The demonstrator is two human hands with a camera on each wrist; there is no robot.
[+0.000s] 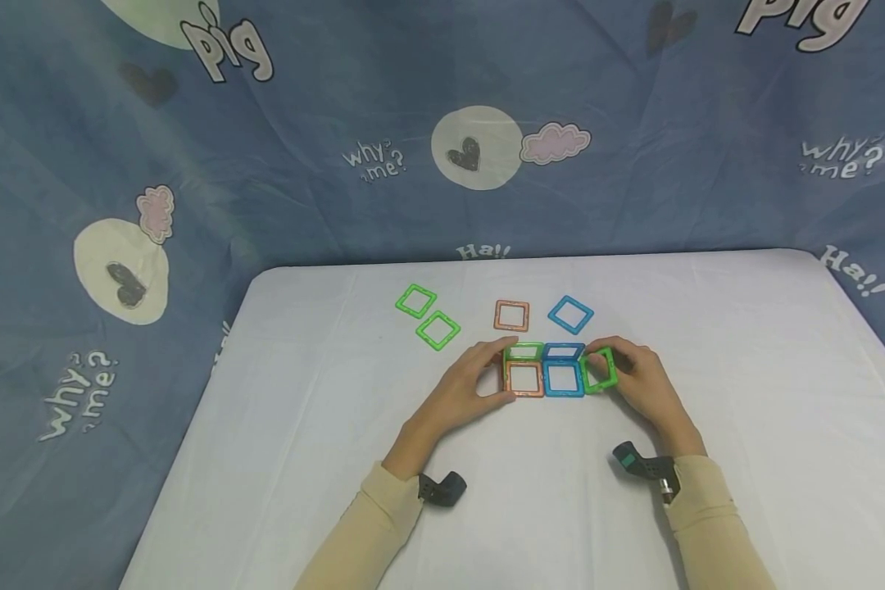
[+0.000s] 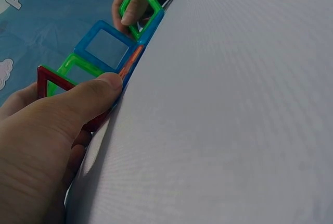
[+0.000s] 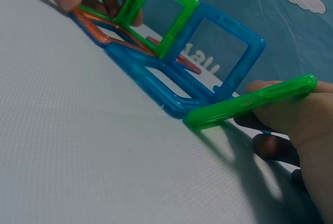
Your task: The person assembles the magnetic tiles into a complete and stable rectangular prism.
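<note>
Square magnetic tiles are joined on the white table. An orange tile (image 1: 524, 379) and a blue tile (image 1: 564, 379) lie flat side by side; behind them stand a green tile (image 1: 524, 351) and another blue tile (image 3: 217, 52). My left hand (image 1: 463, 387) grips the left end of this structure, thumb at the front corner and fingers at the back, around an upright side tile (image 2: 54, 81) that looks red in the left wrist view. At the right end, my right hand (image 1: 643, 385) pinches a tilted green tile (image 3: 252, 101), its lower edge touching the flat blue tile.
Behind the structure lie two loose green tiles (image 1: 438, 330), an orange tile (image 1: 512, 315) and a blue tile (image 1: 571, 315). The white table (image 1: 324, 459) meets a blue patterned cloth (image 1: 302, 205) at the back. Each wrist wears a black camera (image 1: 442, 489).
</note>
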